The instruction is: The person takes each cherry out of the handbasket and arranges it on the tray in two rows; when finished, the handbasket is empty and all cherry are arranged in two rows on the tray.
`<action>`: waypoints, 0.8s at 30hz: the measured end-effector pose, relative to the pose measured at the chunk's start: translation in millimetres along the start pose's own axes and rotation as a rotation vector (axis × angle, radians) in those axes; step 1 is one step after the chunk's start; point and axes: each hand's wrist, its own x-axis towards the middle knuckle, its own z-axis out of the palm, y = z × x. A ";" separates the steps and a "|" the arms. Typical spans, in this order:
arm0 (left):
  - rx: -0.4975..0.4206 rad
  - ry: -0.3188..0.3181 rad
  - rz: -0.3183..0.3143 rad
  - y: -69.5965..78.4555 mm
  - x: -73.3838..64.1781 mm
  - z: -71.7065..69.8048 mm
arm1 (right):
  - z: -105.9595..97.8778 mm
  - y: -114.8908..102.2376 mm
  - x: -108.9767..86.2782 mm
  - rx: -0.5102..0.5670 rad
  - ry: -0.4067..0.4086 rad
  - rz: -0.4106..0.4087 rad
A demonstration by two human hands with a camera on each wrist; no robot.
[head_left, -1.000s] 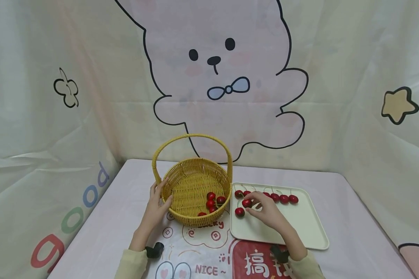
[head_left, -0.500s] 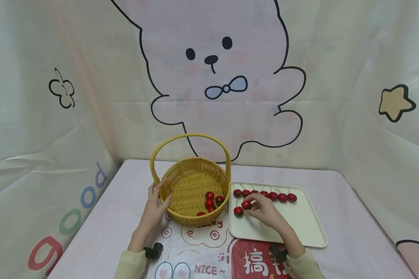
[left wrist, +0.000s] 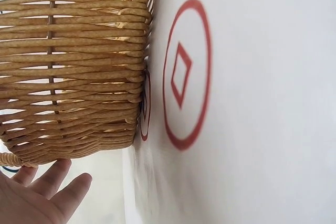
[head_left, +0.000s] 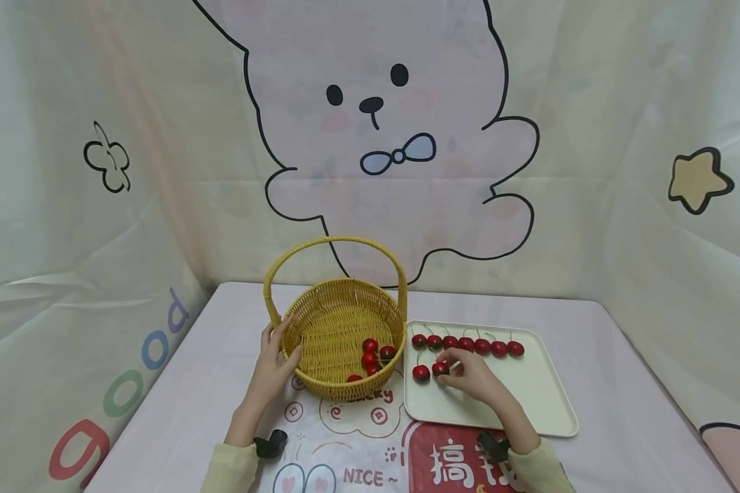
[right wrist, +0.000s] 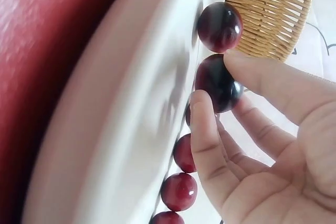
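In the head view, a pale tabletop runs beneath the yellow basket. On the near side of the basket you have printed drawings, the word NICE and a red block with white characters. Behind the basket hangs a cloth backdrop showing a bear in a blue bow tie; a star is well to the basket's right, coloured letters well to its left. Your left hand rests on the basket's left rim, thumb and fingers apart. Just right of the basket, a cream tray bears a row of cherries and a lone cherry; your right hand pinches a dark cherry beside that one. More cherries lie inside the basket.

In the left wrist view, you see a red coin print on the tabletop beside the basket.

In the right wrist view, your thumb and fingertips clamp the dark cherry, the lone cherry between it and the basket.
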 end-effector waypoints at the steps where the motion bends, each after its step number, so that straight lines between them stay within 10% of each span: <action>1: 0.003 0.000 -0.001 -0.4 -0.1 0.0 | 0.2 0.4 -0.1 0.002 -0.004 0.000; 24: 0.010 -0.006 -0.002 1.0 0.0 -0.9 | 2.0 0.5 -1.2 0.020 -0.043 0.021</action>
